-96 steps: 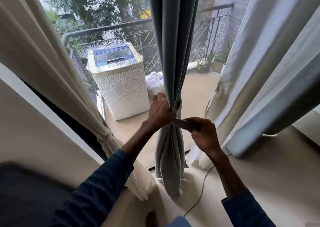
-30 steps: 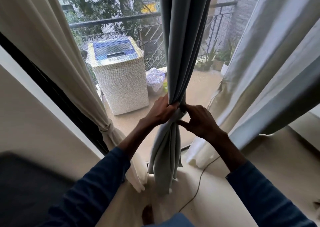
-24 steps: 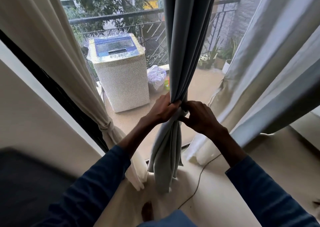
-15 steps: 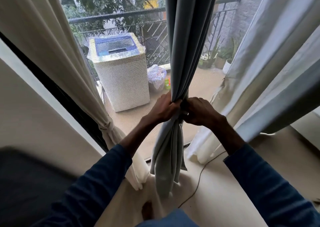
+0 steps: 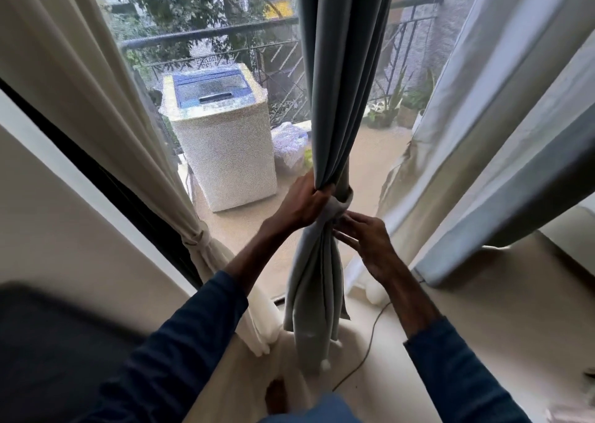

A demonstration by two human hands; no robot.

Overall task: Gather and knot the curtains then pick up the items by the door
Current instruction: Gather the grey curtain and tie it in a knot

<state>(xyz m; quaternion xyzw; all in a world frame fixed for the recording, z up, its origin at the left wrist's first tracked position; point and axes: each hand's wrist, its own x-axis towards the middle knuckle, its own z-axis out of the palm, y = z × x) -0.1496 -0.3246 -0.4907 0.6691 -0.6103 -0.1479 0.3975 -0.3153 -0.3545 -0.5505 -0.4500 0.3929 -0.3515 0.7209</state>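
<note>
Head view, window with balcony beyond. The grey curtain [image 5: 341, 84] hangs from 12 o'clock down through the centre of the frame, gathered into one narrow bundle. Just below centre a band of its own fabric is wrapped round the bundle as a knot [image 5: 342, 201]. The loose tail falls from the knot to the floor [image 5: 483, 326] at 6 o'clock.

The left hand [image 5: 304, 205] is at 9 o'clock of the knot. Its fingers are curled round the bundle and grip it at the wrap. The right hand [image 5: 370, 245] lies at 4 o'clock of the knot, spread, with fingers [image 5: 354, 221] nearly straight. The fingertips touch the fabric just beneath the wrap. Both forearms emerge from dark blue sleeves [image 5: 180, 342].

A cream curtain [image 5: 80, 68] runs from 10 o'clock towards 7 o'clock and is already tied at its waist [image 5: 197, 239]. The right curtain [image 5: 502, 116] hangs loose from 1 to 4 o'clock, unknotted.

Seen through the glass:
- a washer [image 5: 225, 152] stands at 10 o'clock of the knot
- a bag [image 5: 287, 144] lies just beside the washer at its 3 o'clock
- a railing [image 5: 206, 34] runs behind both
- plants [image 5: 391, 106] stand at 1 o'clock of the knot

A cable [image 5: 370, 339] trails across the floor at 5 o'clock of the bundle.
</note>
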